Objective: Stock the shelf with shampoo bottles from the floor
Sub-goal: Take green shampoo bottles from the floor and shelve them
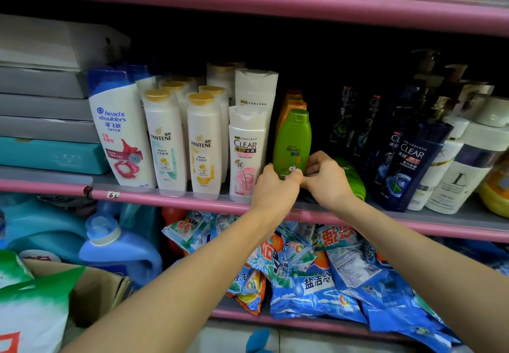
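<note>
Green bottle (pixel 292 143) — glossy smooth plastic; detergent bags (pixel 316 278) — shiny crinkled film; cardboard box (pixel 96 292) matt, rough.

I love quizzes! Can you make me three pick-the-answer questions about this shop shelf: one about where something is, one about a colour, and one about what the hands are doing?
1. Where is the head & shoulders bottle?
A. left of the Pantene bottles
B. right of the dark Clear bottles
C. on the bottom shelf

2. What colour is the Rejoice bottle being placed?
A. pink
B. green
C. black

3. How many hands hold it?
A. none
B. one
C. both

Answers: 1 A, it stands left of the Pantene bottles. 2 B, body and cap are green. 3 C, the left hand and right hand grip its base.
</note>
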